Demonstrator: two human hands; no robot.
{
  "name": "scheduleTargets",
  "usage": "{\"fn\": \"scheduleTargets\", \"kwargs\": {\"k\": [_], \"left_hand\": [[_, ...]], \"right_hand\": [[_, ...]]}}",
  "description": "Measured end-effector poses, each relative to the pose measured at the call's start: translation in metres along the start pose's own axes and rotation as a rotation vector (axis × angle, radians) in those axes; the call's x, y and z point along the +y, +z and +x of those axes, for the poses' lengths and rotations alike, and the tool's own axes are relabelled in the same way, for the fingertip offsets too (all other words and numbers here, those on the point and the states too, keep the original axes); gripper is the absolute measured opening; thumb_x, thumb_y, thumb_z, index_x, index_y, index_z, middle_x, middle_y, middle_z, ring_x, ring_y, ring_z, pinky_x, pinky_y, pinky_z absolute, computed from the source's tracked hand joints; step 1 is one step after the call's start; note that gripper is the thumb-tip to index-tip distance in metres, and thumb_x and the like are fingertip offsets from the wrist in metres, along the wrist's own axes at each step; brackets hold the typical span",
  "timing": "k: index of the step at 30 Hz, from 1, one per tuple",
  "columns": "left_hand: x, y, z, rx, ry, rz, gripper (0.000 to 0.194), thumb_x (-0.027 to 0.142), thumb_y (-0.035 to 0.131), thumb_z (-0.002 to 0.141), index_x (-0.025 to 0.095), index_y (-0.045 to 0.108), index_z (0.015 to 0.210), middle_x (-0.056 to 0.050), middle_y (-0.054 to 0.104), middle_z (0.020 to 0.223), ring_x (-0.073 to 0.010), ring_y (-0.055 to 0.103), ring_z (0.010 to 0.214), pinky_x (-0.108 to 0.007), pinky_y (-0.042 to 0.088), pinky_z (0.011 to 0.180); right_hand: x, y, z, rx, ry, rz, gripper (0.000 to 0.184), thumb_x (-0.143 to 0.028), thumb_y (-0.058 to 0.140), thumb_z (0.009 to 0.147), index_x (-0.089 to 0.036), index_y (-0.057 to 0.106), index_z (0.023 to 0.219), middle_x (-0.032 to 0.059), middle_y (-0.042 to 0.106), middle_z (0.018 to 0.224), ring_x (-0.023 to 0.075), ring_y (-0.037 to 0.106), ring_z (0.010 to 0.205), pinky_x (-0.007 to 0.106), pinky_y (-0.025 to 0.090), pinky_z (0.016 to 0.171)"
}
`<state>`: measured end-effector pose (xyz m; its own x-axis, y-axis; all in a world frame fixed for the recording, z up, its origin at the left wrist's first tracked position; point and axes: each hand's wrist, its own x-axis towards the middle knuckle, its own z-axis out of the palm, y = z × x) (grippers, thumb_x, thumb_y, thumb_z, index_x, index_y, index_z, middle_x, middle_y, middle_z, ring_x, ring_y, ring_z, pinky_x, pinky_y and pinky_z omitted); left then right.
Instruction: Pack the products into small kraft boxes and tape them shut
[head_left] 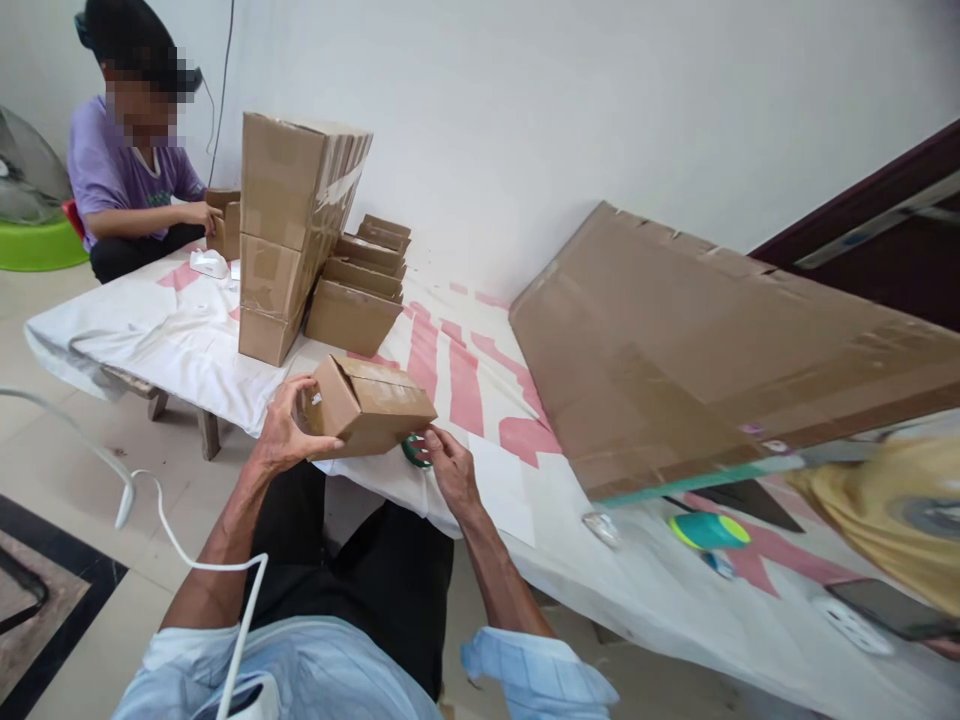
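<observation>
A small brown cardboard box (390, 400) is held tilted just above the table's near edge, with clear tape on its top. My left hand (289, 430) grips its left end, thumb along the lower side and fingers round the far side. At the opposite end, my right hand (454, 470) has thumb and fingers closed at the box's right corner. Partly hidden behind the box, a green ring like a tape roll (417, 452) lies near my right fingertips.
Stacked closed boxes (277, 240) stand on the cloth-covered table (135, 325), beside several open-flapped boxes (352, 315). A large cardboard sheet (675, 350) leans at right, near a teal tape roll (709, 531), phone (892, 607) and power strip (851, 625). Another person (139, 190) handles a box at far left.
</observation>
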<state>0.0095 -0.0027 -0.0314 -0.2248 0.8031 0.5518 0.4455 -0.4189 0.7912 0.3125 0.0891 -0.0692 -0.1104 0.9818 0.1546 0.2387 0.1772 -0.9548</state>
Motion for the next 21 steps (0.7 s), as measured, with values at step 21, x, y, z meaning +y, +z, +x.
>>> {"fn": "scheduleTargets", "kwargs": {"k": [21], "left_hand": [[0.028,0.0,0.001,-0.068,0.106,0.112,0.095,0.039,0.102,0.056,0.024,0.059,0.139,-0.022,0.056,0.157,-0.0443,0.054,0.146,-0.063,0.041,0.12]], "right_hand": [[-0.001,-0.014,-0.016,0.014,0.062,0.069,0.07,-0.081,0.076,0.075,-0.017,0.077,0.104,0.0118,0.081,0.093,0.0283,0.077,0.084,0.041,0.065,0.07]]}}
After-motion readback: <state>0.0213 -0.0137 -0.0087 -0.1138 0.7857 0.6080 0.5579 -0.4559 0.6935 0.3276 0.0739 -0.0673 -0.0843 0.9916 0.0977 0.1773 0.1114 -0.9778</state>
